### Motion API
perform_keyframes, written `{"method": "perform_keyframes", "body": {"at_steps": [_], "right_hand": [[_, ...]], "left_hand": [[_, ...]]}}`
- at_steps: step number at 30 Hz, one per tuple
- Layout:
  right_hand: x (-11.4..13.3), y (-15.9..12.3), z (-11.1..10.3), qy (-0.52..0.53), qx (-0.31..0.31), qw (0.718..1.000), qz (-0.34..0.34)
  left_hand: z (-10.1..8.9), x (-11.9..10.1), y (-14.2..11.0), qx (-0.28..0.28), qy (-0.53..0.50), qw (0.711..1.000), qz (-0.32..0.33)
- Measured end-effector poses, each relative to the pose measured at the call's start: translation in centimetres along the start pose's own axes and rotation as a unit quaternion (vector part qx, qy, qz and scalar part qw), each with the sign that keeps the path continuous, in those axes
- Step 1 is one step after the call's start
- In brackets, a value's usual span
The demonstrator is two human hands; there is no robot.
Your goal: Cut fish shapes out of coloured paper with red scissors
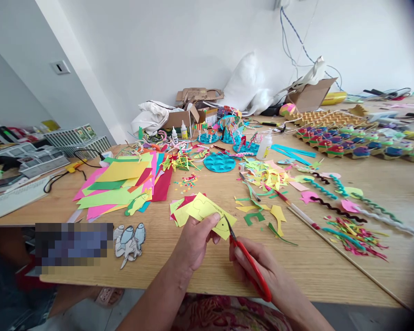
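Observation:
Between thumb and fingers, my left hand (200, 234) pinches a sheet of yellow paper (200, 208) with a fish outline drawn on it. My right hand (253, 264) grips red-handled scissors (251, 269), whose dark blades meet the paper's right edge close to the drawn fish head. Just behind the left hand lies a small stack of coloured paper pieces (179, 212). Cut-out grey-blue paper fish (129, 241) rest at the table's front left. A yellow-green paper fish (138, 202) lies near the large coloured sheets (117, 184).
Paper scraps (269, 177), a pencil-like stick (345, 255) and fuzzy pipe cleaners (352, 211) spread to the right. A blue scalloped disc (219, 162) and a glue bottle (264, 146) stand farther back. Painted egg-carton pieces (362, 142) line the back right. Another person's leg (72, 294) is at left.

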State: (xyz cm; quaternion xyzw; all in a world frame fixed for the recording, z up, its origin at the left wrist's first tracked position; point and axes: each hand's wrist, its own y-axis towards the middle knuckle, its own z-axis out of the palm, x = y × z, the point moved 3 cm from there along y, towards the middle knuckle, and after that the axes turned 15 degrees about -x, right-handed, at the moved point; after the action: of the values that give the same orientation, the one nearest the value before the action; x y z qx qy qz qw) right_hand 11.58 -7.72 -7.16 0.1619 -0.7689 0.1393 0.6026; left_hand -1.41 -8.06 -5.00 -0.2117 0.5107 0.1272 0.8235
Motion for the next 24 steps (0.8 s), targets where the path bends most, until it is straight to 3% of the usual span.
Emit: {"method": "perform_keyframes", "body": {"at_steps": [7, 24], "right_hand": [[-0.2, -0.1, 0.7, 0.068, 0.001, 0.998, 0.019], [-1.7, -0.2, 0.6, 0.081, -0.028, 0.996, 0.035]], "left_hand": [[0.2, 0.5, -0.3, 0.021, -0.015, 0.999, -0.021], [0.7, 1.2, 0.1, 0.07, -0.035, 0.997, -0.023]]}}
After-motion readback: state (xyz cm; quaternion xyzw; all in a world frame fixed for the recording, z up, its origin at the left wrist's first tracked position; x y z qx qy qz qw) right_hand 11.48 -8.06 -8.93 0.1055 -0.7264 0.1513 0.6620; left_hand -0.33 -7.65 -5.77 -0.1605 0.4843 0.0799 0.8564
